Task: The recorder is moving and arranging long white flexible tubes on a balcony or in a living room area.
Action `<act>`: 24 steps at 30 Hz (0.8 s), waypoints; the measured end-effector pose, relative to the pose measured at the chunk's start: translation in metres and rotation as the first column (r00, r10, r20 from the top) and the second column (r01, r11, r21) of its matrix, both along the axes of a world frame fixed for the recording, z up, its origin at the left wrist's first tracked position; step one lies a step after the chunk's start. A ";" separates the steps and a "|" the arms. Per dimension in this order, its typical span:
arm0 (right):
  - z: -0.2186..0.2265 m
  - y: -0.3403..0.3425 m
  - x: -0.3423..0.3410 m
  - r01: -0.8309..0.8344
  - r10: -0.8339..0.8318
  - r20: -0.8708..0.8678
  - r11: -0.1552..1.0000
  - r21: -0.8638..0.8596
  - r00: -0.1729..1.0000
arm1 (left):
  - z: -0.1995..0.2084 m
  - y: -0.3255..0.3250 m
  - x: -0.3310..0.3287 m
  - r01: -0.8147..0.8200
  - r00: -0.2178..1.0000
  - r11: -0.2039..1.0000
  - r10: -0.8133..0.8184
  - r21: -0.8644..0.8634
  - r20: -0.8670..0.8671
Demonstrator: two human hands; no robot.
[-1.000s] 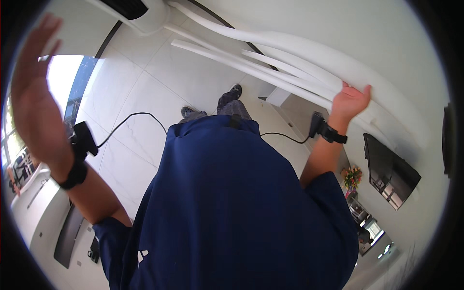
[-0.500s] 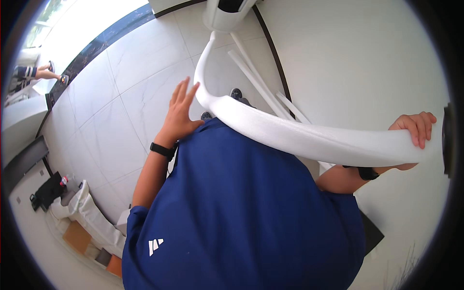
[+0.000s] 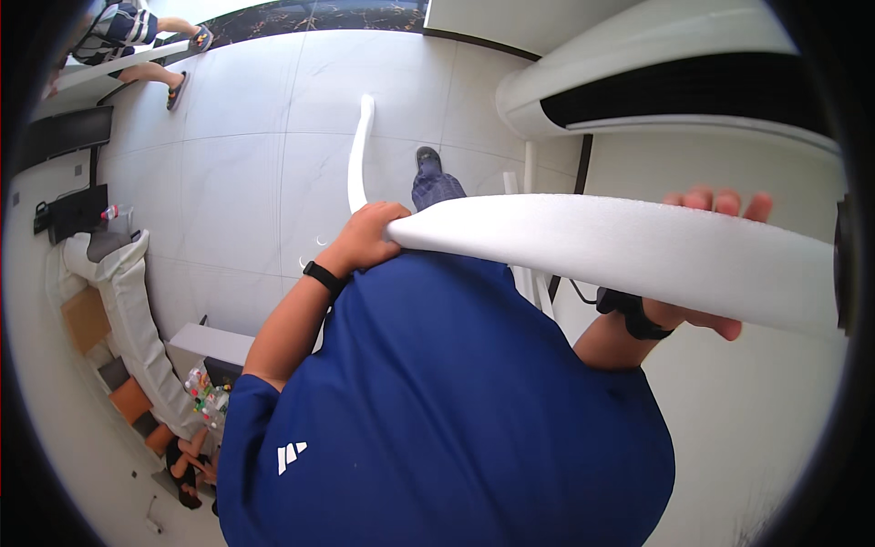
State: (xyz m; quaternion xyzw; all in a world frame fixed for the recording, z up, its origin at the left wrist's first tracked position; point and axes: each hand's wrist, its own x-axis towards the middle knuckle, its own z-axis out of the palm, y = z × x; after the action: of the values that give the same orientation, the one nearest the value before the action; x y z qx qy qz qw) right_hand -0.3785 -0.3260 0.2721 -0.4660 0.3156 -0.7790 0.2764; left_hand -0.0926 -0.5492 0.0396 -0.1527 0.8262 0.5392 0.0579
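both hands (image 3: 365, 239) (image 3: 706, 264) grasping the long white foam plank (image 3: 620, 251), lying crossways, left hand on its end

The floor of large pale glossy tiles (image 3: 237, 182) carries a long white sofa (image 3: 137, 319) at the left side. Beside the sofa stands a low white table (image 3: 205, 345), and some small bottles (image 3: 208, 394) stand near it.

Home living room: white sofa (image 3: 128, 301), wall air conditioner (image 3: 656, 82), dark screen (image 3: 68, 132), tiled floor (image 3: 246, 164).
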 end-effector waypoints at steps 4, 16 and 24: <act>0.023 -0.070 -0.004 -0.200 0.178 0.122 0.959 0.199 0.976 | 0.058 -0.056 -0.009 -0.048 0.999 0.995 0.046 -0.084 -0.021; 0.060 -0.354 0.005 -0.498 0.516 0.010 0.820 0.281 0.856 | 0.175 -0.247 -0.016 -0.352 0.932 0.888 0.305 -0.295 -0.194; 0.232 -0.624 0.141 -0.659 0.693 -0.088 0.712 0.241 0.716 | 0.275 -0.465 0.095 -0.433 0.844 0.897 0.367 -0.093 -0.392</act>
State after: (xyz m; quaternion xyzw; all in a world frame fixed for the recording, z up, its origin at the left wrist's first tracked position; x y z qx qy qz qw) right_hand -0.2377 -0.9499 0.5044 -0.5856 0.2189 -0.5455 0.5582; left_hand 0.0024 -1.0141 0.3151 -0.2240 0.8166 0.4824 -0.2242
